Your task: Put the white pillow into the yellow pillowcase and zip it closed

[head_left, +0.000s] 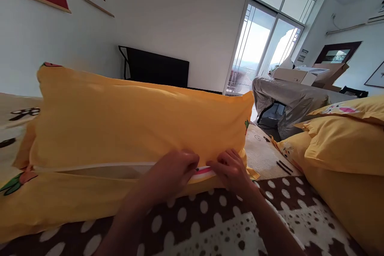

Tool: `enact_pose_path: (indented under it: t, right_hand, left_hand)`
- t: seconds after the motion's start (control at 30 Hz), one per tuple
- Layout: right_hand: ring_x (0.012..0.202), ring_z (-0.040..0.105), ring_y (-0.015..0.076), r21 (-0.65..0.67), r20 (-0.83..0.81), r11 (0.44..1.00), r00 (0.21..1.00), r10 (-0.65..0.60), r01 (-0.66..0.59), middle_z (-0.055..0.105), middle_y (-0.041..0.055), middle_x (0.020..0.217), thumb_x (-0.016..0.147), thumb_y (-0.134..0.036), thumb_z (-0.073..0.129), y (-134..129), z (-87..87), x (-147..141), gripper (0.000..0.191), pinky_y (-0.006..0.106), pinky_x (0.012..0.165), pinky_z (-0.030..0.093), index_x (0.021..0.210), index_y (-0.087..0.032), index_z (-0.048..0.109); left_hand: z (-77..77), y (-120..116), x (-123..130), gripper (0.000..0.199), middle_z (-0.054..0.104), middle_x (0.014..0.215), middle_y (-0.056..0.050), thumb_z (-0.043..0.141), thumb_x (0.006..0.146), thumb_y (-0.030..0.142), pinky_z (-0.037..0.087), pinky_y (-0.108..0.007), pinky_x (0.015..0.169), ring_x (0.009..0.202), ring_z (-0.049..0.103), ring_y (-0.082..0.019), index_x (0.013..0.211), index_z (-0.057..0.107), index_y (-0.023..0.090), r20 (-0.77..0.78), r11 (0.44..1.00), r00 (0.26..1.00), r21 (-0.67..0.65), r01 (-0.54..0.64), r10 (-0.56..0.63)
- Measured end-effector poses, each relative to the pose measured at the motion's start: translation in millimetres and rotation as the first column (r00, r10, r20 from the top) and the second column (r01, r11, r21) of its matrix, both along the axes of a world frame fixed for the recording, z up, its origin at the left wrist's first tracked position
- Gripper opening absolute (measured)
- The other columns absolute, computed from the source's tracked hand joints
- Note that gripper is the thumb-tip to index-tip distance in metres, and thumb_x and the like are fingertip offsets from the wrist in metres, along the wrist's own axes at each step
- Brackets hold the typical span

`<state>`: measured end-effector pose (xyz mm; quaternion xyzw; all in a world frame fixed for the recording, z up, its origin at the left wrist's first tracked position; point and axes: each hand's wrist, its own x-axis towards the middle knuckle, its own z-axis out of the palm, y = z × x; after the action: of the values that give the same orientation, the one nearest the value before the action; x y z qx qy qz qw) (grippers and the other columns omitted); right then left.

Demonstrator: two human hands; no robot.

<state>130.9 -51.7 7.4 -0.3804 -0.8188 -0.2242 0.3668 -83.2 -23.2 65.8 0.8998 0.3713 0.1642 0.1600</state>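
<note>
A long yellow pillowcase, filled out by what looks like a pillow, stands on its long side in front of me. Along its lower front runs a white zipper opening, gaping at the left and showing pale material inside. My left hand pinches the zipper edge right of centre, where a small dark piece shows at the fingertips. A little to the right, my right hand has its fingers closed on the same edge. Between the hands lies a short pink strip. The fingertips are partly hidden.
Beneath the pillowcase spreads a brown and cream spotted blanket. Stacked yellow pillows stand at the right. Farther back are a black television, a plastic-covered piece of furniture carrying boxes, and a glass door.
</note>
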Motion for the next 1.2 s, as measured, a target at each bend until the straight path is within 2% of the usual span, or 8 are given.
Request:
enact_pose_path:
  t: [0.13, 0.23, 0.4, 0.7, 0.83, 1.03, 1.1, 1.2]
  right_hand:
    - [0.094, 0.051, 0.0178, -0.064, -0.007, 0.996, 0.998, 0.061, -0.061, 0.059, 0.0104, 0.105, 0.090, -0.010, 0.038, -10, 3.7, -17, 0.024, 0.034, 0.084, 0.037, 0.100, -0.014, 0.060]
    - [0.089, 0.051, 0.0179, -0.139, -0.070, 0.984, 0.992, 0.101, -0.110, 0.061, 0.0092, 0.096, 0.091, -0.015, 0.041, -13, -3.6, -33, 0.020, 0.033, 0.081, 0.040, 0.105, -0.013, 0.055]
    - [0.074, 0.051, 0.0161, -0.127, -0.239, 0.989, 0.970, 0.049, -0.081, 0.058, 0.0067, 0.080, 0.094, -0.022, 0.038, -7, -27.0, -45, 0.019, 0.028, 0.064, 0.042, 0.093, -0.015, 0.056]
    - [0.070, 0.053, 0.0147, -0.178, -0.113, 0.984, 0.994, 0.006, -0.027, 0.057, 0.0057, 0.077, 0.095, -0.023, 0.037, -1, -33.7, -37, 0.023, 0.026, 0.065, 0.042, 0.087, -0.016, 0.057]
    - [0.071, 0.051, 0.0146, -0.188, -0.048, 0.982, 0.999, 0.005, -0.014, 0.055, 0.0054, 0.078, 0.091, -0.016, 0.039, -2, -30.7, -34, 0.019, 0.026, 0.065, 0.040, 0.089, -0.016, 0.058]
    - [0.073, 0.049, 0.0149, -0.186, 0.039, 0.982, 0.998, 0.045, -0.037, 0.055, 0.0043, 0.085, 0.085, -0.008, 0.041, -8, -23.9, -35, 0.039, 0.026, 0.066, 0.036, 0.118, -0.022, 0.054]
    - [0.074, 0.048, 0.0152, -0.171, 0.024, 0.984, 0.998, 0.062, -0.057, 0.055, 0.0043, 0.083, 0.085, -0.008, 0.041, -8, -23.3, -36, 0.035, 0.026, 0.067, 0.035, 0.113, -0.022, 0.057]
    - [0.077, 0.046, 0.0164, -0.127, -0.007, 0.989, 0.997, 0.077, -0.077, 0.054, 0.0046, 0.080, 0.086, -0.009, 0.042, -9, -24.5, -37, 0.028, 0.028, 0.069, 0.034, 0.103, -0.020, 0.061]
  left_hand:
    - [-1.3, 1, -2, 0.022, 0.055, 0.067, 0.001, 0.043, 0.083, 0.025, 0.030, -0.025, 0.061, 0.063, 0.046, -0.010, 0.066, 0.052, 0.016, 0.043, 0.998, 0.998, 0.005, 0.056, -0.056]
    - [-2.5, 1, -3, 0.025, 0.057, 0.067, 0.002, 0.045, 0.084, 0.030, 0.031, -0.023, 0.061, 0.062, 0.047, -0.009, 0.065, 0.053, 0.016, 0.071, 0.996, 0.993, -0.006, 0.090, -0.089]
    - [-6.7, -2, 3, 0.023, 0.057, 0.068, 0.001, 0.045, 0.083, 0.026, 0.029, -0.025, 0.060, 0.063, 0.046, -0.010, 0.065, 0.055, 0.016, 0.004, 0.997, 0.998, 0.013, 0.070, -0.070]
    - [-6.5, -7, 8, 0.022, 0.053, 0.080, -0.004, 0.045, 0.084, 0.020, 0.032, -0.028, 0.066, 0.072, 0.047, -0.014, 0.067, 0.059, 0.016, -0.076, 0.981, 0.997, 0.193, -0.006, 0.021]
    - [-23.9, -16, -2, 0.015, 0.056, 0.085, -0.005, 0.048, 0.079, 0.009, 0.036, -0.033, 0.073, 0.077, 0.050, -0.019, 0.077, 0.061, 0.017, -0.124, 0.897, 0.987, 0.441, -0.037, 0.102]
    - [-57.3, -30, -35, 0.018, 0.060, 0.089, -0.006, 0.053, 0.078, 0.007, 0.035, -0.034, 0.079, 0.084, 0.052, -0.021, 0.094, 0.058, 0.013, 0.005, 0.643, 0.992, 0.761, -0.085, 0.125]
    - [-59.9, -32, -41, 0.018, 0.061, 0.092, -0.006, 0.053, 0.078, 0.006, 0.034, -0.035, 0.082, 0.088, 0.052, -0.021, 0.094, 0.058, 0.013, 0.035, 0.621, 0.990, 0.776, -0.112, 0.136]
    - [-61.3, -34, -45, 0.015, 0.062, 0.090, -0.004, 0.050, 0.081, 0.007, 0.032, -0.034, 0.085, 0.090, 0.054, -0.020, 0.091, 0.058, 0.015, 0.088, 0.647, 0.985, 0.744, -0.165, 0.150]
